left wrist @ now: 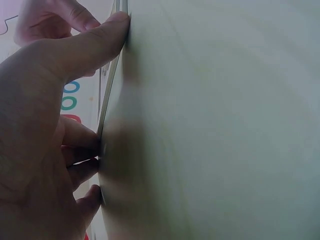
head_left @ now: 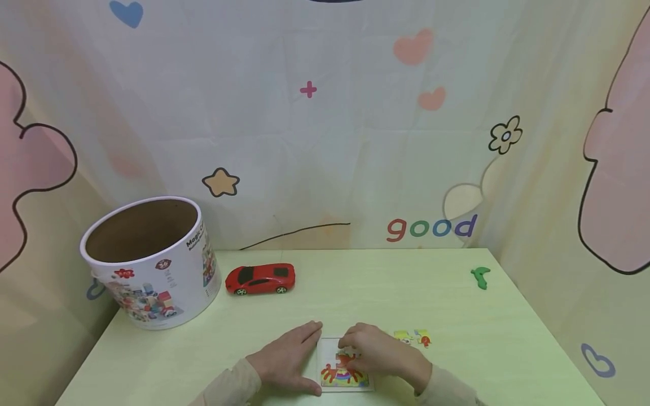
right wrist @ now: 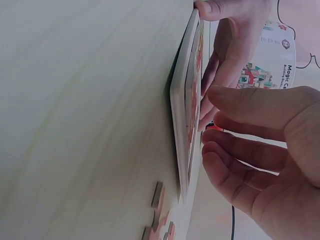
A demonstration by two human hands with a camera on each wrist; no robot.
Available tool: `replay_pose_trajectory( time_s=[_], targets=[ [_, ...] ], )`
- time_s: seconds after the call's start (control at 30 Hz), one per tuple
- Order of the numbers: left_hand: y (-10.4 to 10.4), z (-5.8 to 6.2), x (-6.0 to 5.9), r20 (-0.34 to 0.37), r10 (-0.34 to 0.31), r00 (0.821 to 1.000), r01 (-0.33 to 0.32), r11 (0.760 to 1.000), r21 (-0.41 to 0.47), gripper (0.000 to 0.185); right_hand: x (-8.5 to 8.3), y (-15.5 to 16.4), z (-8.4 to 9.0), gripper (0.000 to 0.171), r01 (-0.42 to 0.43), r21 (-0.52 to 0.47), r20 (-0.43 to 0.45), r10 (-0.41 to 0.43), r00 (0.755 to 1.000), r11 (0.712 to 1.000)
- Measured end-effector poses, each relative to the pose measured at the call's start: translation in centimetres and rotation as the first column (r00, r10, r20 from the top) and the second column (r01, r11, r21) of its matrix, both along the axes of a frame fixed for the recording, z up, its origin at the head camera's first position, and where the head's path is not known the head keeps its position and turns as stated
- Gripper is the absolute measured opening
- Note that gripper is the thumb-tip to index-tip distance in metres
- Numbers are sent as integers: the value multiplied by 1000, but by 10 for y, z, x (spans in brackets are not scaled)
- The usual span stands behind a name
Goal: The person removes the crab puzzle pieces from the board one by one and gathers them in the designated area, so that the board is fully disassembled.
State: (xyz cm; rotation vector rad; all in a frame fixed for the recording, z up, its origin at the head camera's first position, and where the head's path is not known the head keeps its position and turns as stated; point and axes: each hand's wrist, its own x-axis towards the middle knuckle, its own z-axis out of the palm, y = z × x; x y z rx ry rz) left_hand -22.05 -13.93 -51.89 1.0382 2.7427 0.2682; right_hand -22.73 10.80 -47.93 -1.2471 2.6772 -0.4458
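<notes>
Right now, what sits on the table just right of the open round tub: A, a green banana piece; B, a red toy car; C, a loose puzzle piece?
B: the red toy car stands on the table beside the round tub.

"good" in coloured letters on the backdrop cloth (head_left: 431, 227), "Magic C…" partly readable on the side of the round tub (head_left: 195, 237), "Magic C…" above "Building Blo…" on that tub seen from the right wrist, smaller print unreadable
</notes>
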Motion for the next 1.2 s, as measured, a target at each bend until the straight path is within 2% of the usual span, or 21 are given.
replay_pose_trajectory(
  time_s=[0.3,0.6,1.2],
  targets=[
    [0,-2,1,-3,-10,1000,10,1000,8,114,0,-6,-5,27,-48,25,-42,49,998,999],
    [-1,0,1,8,-7,1000,7,1000,11,114,-1,-8,-9,27,-54,51,-70,58,996,997],
    [0,-1,0,-10,-2,1000,2,1000,4,114,-4,-17,-3,26,-10,95,35,6,999,995]
  ],
)
